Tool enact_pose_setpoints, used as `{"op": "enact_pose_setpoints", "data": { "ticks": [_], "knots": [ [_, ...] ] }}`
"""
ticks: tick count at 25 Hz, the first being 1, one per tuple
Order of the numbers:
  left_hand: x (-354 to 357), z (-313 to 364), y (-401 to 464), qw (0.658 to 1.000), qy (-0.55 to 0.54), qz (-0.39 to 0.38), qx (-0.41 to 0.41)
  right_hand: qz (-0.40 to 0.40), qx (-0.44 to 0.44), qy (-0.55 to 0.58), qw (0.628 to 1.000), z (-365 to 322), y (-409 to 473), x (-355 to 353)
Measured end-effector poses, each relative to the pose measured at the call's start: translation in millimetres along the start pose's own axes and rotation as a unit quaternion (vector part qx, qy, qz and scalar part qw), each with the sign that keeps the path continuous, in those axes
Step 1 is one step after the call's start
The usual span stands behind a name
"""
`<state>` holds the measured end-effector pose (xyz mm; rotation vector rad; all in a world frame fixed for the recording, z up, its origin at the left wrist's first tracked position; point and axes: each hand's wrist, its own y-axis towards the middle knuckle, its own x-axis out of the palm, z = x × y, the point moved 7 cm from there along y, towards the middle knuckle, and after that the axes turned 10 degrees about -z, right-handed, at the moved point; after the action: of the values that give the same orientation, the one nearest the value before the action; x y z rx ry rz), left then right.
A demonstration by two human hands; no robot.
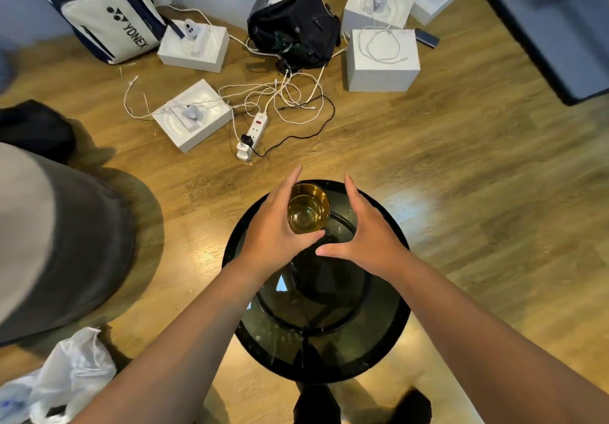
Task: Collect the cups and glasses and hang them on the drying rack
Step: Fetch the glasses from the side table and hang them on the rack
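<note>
- My left hand (pixel 280 226) wraps the amber glass (pixel 308 207), upright at the far edge of the round desk (pixel 379 341).
- My right hand (pixel 365 235) hovers spread just right of it (touching nothing).

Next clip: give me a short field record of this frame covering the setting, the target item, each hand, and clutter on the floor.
setting: round dark glass side table on a wood floor
target: amber glass, upright, near the table's far edge
left hand: fingers and thumb around the glass
right hand: open, beside the glass, apart from it
drying rack: not in view
floor clutter: power strip, white boxes, cables, black bag
</note>
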<state>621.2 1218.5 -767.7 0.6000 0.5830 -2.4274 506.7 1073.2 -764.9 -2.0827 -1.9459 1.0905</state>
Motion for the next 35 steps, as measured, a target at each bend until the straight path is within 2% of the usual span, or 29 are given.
{"op": "enact_pose_setpoints", "data": {
  "ticks": [3,9,14,22,27,35],
  "knots": [
    [-31.8,63.6,-12.5,0.999,0.033,-0.008,0.034,0.016,-0.008,0.000,1.000,-38.5,-26.2,-26.4],
    [-80.7,197.4,-47.4,0.995,0.046,0.028,0.080,0.041,-0.060,-0.002,0.997,-117.4,-106.8,-99.5],
    [-97.5,291.6,-78.9,0.989,0.069,0.047,0.119,0.085,-0.088,0.048,0.991,-151.8,-173.9,-144.5],
    [-74.7,433.5,-187.6,0.978,0.096,0.020,0.184,0.163,-0.126,0.149,0.967,-174.2,-337.5,-161.5],
    [-47.2,515.2,-266.2,0.962,0.109,0.023,0.250,0.209,-0.161,0.137,0.955,-186.4,-447.6,-183.7],
    [-17.3,639.9,-359.8,0.937,0.085,-0.021,0.339,0.299,-0.213,0.112,0.923,-209.8,-612.0,-225.8]
  ]
}}
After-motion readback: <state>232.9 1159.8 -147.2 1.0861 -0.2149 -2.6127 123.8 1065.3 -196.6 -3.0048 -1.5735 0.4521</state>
